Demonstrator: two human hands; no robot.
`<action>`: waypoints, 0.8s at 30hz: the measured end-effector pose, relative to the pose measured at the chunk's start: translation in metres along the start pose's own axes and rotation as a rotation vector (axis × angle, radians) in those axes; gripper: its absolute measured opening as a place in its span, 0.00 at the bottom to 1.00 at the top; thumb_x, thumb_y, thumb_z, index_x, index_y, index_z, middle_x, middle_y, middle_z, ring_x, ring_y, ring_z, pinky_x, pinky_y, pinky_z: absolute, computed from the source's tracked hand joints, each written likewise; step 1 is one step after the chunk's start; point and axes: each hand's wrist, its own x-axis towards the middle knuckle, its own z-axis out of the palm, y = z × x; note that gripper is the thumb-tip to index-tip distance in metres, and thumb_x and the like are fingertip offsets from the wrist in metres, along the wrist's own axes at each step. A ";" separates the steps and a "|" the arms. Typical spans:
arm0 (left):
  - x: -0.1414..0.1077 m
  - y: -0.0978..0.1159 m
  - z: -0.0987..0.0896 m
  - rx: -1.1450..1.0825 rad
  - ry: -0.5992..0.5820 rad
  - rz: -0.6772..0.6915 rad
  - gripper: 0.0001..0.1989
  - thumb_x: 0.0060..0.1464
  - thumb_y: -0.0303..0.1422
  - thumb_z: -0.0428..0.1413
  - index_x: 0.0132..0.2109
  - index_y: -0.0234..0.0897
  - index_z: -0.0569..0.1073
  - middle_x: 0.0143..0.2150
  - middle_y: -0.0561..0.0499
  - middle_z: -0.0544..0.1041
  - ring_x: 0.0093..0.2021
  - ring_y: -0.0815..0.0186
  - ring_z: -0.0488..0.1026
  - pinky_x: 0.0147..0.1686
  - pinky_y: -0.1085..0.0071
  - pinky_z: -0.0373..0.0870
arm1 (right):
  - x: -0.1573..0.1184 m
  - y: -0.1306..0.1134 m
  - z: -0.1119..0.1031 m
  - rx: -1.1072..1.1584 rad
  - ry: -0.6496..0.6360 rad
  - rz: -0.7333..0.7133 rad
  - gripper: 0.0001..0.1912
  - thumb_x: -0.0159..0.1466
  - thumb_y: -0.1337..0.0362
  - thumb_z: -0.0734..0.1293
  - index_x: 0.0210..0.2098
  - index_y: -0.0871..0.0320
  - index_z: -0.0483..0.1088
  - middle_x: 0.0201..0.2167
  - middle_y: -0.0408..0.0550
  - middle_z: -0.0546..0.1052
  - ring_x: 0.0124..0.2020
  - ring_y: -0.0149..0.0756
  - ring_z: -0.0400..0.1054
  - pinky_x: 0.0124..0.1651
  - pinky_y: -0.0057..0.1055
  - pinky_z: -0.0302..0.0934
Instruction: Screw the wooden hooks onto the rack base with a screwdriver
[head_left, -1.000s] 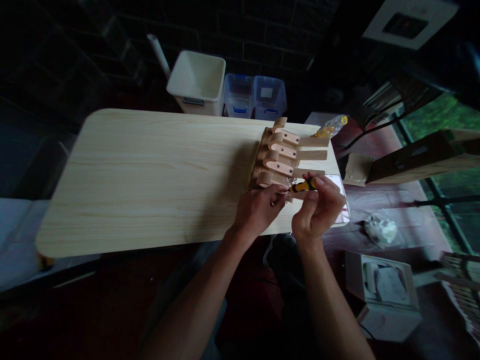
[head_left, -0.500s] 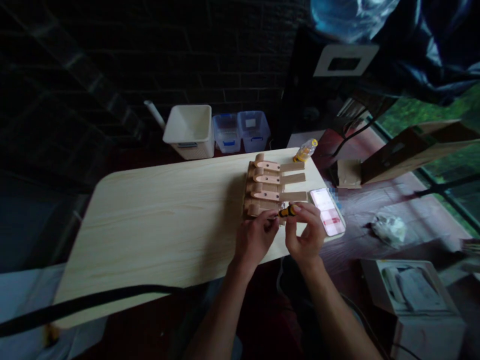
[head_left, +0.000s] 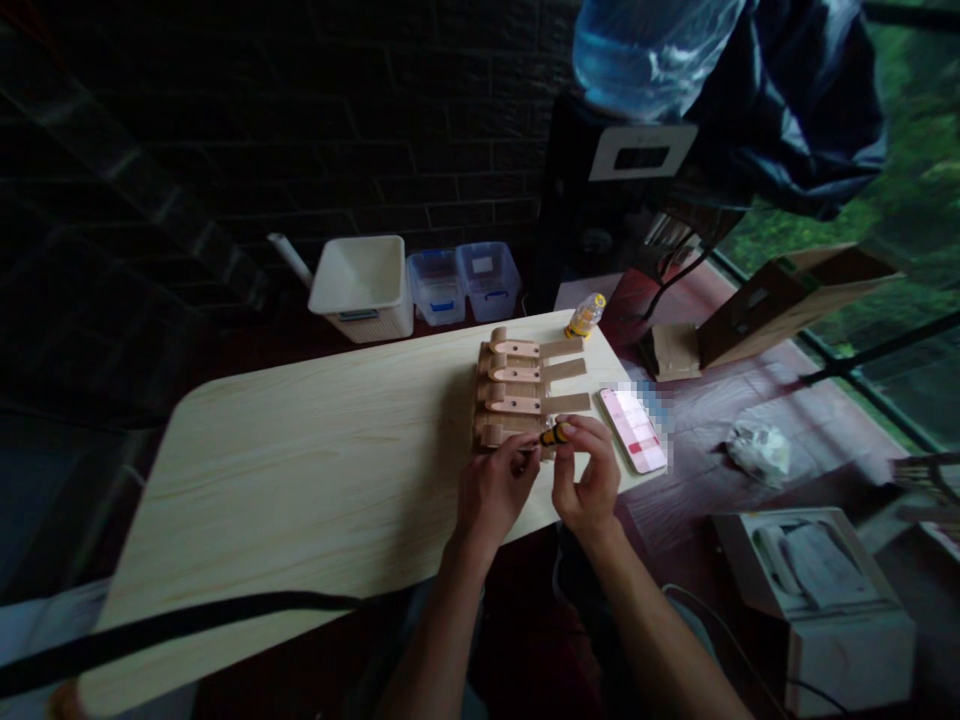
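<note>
In the head view my right hand (head_left: 587, 475) pinches a short screwdriver (head_left: 553, 435) with a black and yellow handle. Its tip points left, toward my left hand (head_left: 495, 490). The fingers of my left hand are closed near that tip, and whatever they hold is too small or hidden to name. Both hands are at the near end of a wooden piece (head_left: 514, 375) with several rounded ridges and flat strips sticking out to the right. Dark screw heads show on the ridges. The near ridge is partly covered by my fingers.
A phone (head_left: 634, 430) lies on the light wooden table (head_left: 300, 470), right of my hands. A clear bottle-shaped container with yellow ends (head_left: 586, 315) stands at the far right corner. Behind the table are a white bin (head_left: 360, 280) and two clear boxes (head_left: 437, 285). A black strap (head_left: 225, 607) crosses the near left edge.
The camera view has turned a little, so the whole scene sits further left and lower. My hands keep the same grip on the screwdriver at the near end of the wooden piece.
</note>
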 end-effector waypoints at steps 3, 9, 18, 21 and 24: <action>-0.001 0.000 0.001 0.010 -0.003 -0.008 0.13 0.68 0.36 0.61 0.57 0.47 0.82 0.39 0.52 0.89 0.38 0.65 0.86 0.37 0.74 0.70 | 0.000 0.000 0.003 -0.021 0.006 0.004 0.17 0.70 0.73 0.66 0.55 0.50 0.72 0.48 0.50 0.80 0.52 0.42 0.78 0.53 0.47 0.77; -0.007 0.001 0.016 -0.155 0.008 -0.093 0.16 0.67 0.38 0.61 0.59 0.43 0.80 0.44 0.47 0.89 0.45 0.59 0.87 0.42 0.70 0.74 | -0.002 0.000 0.005 -0.057 0.036 0.030 0.14 0.71 0.70 0.67 0.54 0.51 0.73 0.49 0.51 0.81 0.54 0.43 0.78 0.57 0.49 0.75; -0.013 -0.005 0.020 -0.373 -0.017 -0.040 0.21 0.71 0.46 0.55 0.61 0.39 0.76 0.46 0.44 0.89 0.38 0.59 0.88 0.33 0.69 0.82 | -0.006 -0.004 -0.002 -0.028 0.040 0.052 0.13 0.69 0.67 0.70 0.53 0.53 0.73 0.48 0.53 0.81 0.55 0.47 0.78 0.55 0.51 0.77; -0.011 -0.004 0.022 -0.417 -0.015 -0.028 0.22 0.71 0.49 0.54 0.61 0.40 0.75 0.48 0.44 0.88 0.37 0.60 0.88 0.32 0.69 0.83 | -0.007 -0.004 -0.007 -0.028 0.048 0.032 0.13 0.68 0.66 0.72 0.51 0.52 0.74 0.47 0.52 0.80 0.51 0.47 0.79 0.51 0.50 0.79; -0.007 -0.007 0.027 -0.433 -0.017 -0.031 0.24 0.71 0.52 0.53 0.61 0.40 0.74 0.50 0.43 0.87 0.36 0.60 0.87 0.32 0.68 0.83 | -0.007 -0.001 -0.008 -0.035 0.065 0.009 0.14 0.68 0.68 0.70 0.53 0.52 0.73 0.48 0.53 0.80 0.52 0.47 0.80 0.50 0.50 0.79</action>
